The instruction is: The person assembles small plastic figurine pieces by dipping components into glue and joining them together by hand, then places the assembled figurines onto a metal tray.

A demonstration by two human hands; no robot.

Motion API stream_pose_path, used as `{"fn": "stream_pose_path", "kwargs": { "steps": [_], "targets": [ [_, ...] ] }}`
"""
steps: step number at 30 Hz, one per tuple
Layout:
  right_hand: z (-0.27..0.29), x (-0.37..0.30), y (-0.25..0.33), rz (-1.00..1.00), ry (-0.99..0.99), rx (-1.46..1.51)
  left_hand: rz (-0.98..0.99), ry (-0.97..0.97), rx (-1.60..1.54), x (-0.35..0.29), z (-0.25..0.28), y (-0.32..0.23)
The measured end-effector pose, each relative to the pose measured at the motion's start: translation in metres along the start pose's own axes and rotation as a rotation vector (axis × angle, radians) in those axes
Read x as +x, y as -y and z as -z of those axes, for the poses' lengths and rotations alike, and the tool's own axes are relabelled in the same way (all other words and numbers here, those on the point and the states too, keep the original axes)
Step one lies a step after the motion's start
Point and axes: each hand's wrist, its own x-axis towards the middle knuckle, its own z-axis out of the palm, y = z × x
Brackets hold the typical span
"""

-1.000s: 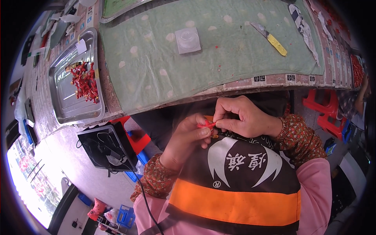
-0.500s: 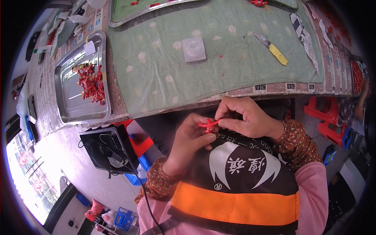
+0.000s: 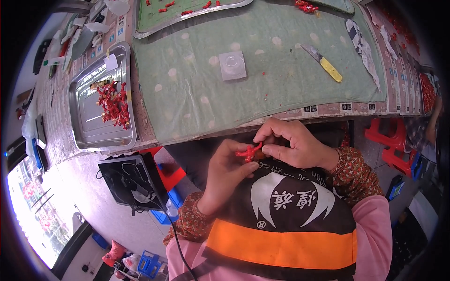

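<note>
A small red figurine [image 3: 249,152] with thin limbs is held over my lap, just below the table's front edge. My left hand [image 3: 226,167] is closed around its left side, thumb beneath and fingers behind. The fingertips of my right hand [image 3: 289,143] are pinched together at the figurine's upper right limb. Whether they grip that limb or only touch it is too small to tell. Beyond my hands, a small clear round dish on a square base [image 3: 232,65] sits on the green cloth [image 3: 187,103]. A yellow-handled craft knife [image 3: 328,67] lies to its right.
At the left, a metal tray [image 3: 84,132] holds a heap of red figurines [image 3: 113,105]. A green-lined tray [image 3: 197,21] with red pieces stands at the back. A crumpled cloth [image 3: 363,51] lies at the right. A black box with cables [image 3: 131,180] stands left of my lap, red stools [image 3: 391,140] to the right.
The figurine has tilted a little in my fingers, its right limb now pointing more upward. My hands have stayed nearly in place, and the view has shifted slightly.
</note>
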Motion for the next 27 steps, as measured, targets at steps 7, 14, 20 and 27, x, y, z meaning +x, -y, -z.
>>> {"fn": "stream_pose_path", "kwargs": {
  "steps": [7,14,20,27],
  "targets": [
    [0.0,-0.001,0.0,-0.02,-0.018,0.035,0.042,0.005,-0.045,0.001,-0.001,-0.004],
    [-0.001,-0.001,0.0,-0.008,-0.023,0.022,0.224,0.046,-0.193,0.003,0.002,-0.011],
    [0.0,0.002,0.006,-0.001,-0.029,0.012,0.317,0.164,-0.397,0.006,0.012,-0.008],
    [0.002,0.001,0.002,0.013,-0.056,-0.009,0.364,0.191,-0.611,0.01,0.01,-0.009]
  ]
}}
